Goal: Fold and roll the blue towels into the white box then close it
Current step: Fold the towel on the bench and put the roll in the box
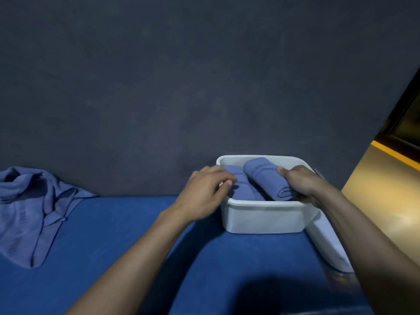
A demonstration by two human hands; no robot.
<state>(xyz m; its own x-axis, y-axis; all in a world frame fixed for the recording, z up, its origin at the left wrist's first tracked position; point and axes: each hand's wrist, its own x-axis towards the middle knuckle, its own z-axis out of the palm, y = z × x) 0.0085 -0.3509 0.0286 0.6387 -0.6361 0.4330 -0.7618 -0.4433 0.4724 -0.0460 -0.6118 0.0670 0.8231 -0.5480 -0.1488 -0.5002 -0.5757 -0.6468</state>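
Observation:
A white box [263, 218] stands open on the blue surface at the right, against the dark wall. Inside it a rolled blue towel [266, 178] lies tilted over a second rolled blue towel [244, 190] at the left. My right hand [300, 181] grips the near right end of the upper roll. My left hand [205, 190] hovers at the box's left rim, fingers loosely bent, fingertips near the lower roll. A loose, crumpled blue towel [29, 205] lies at the far left.
The white lid [327, 244] leans beside the box's right side, partly under my right forearm. A dark wall [181, 87] backs the blue surface [127, 228]. At the right, past the surface's edge, is a yellowish floor [384, 189].

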